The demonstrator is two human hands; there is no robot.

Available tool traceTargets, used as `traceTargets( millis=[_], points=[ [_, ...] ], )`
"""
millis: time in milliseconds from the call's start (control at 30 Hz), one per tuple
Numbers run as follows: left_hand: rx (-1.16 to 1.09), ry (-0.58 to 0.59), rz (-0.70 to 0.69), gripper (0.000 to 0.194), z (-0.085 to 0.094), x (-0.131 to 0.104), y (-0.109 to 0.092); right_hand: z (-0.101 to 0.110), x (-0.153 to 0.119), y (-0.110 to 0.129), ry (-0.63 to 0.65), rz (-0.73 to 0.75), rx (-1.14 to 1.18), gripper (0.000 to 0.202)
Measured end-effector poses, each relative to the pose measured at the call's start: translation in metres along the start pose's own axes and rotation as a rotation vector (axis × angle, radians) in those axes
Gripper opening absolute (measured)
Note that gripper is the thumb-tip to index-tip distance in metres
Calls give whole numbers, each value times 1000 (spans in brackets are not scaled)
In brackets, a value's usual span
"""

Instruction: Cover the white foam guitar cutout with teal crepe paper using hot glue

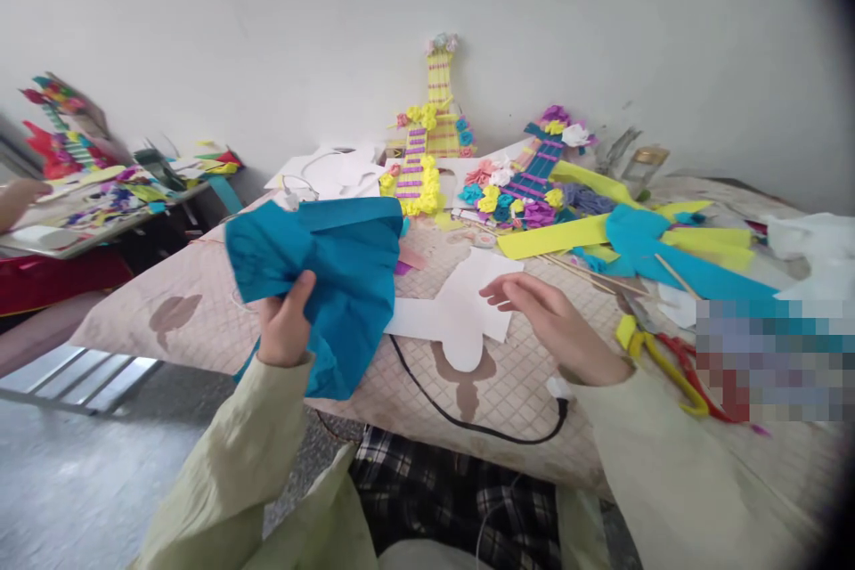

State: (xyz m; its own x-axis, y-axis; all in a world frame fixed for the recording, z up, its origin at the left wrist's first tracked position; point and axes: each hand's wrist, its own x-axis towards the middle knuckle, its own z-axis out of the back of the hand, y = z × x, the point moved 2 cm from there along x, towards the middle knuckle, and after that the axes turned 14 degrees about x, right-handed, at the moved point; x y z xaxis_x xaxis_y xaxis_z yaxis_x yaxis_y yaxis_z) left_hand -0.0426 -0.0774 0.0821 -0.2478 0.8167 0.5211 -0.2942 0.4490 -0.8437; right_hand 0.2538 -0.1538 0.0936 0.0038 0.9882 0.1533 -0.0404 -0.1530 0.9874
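A large sheet of blue crepe paper [354, 276] hangs creased from my left hand [286, 325], whose thumb presses on its near side. My right hand [534, 312] is held over the table with fingers stretched out and slightly bent, nothing visible in them. Beneath its fingertips lies a white paper cutout [468, 303] with a rounded end and a long strip running left, partly hidden by the blue sheet. A black cable [468, 429] curves along the table's near side.
Paper-flower-decorated guitar shapes [420, 169] stand against the wall. To the right lie yellow-handled scissors [668, 370], a red-handled tool [695, 383], thin sticks [581, 272] and blue and yellow paper strips [708, 272]. A glass jar [645, 169] stands behind. Another person's hand [20, 200] shows at far left.
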Motion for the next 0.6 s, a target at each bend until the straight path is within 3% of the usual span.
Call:
traceTargets(
  millis=[67, 167, 300, 400, 500, 600],
  points=[
    [85, 74, -141, 28, -7, -8, -20, -8, 11, 4, 10, -16, 92, 39],
    [326, 381, -453, 24, -25, -21, -52, -8, 35, 16, -15, -100, 136, 52],
    [593, 739, -813, 33, -53, -46, -86, 8, 74, 36, -21, -404, 215, 65],
    [721, 869, -916, 41, -71, -67, -98, 24, 93, 53, 47, -513, 328, 67],
    [819, 937, -957, 43, -86, -86, -99, 39, 98, 68, 51, -444, 256, 63],
    [826, 990, -977, 43, -95, -98, -95, 48, 94, 68, -2, -311, -4, 47]
  ],
)
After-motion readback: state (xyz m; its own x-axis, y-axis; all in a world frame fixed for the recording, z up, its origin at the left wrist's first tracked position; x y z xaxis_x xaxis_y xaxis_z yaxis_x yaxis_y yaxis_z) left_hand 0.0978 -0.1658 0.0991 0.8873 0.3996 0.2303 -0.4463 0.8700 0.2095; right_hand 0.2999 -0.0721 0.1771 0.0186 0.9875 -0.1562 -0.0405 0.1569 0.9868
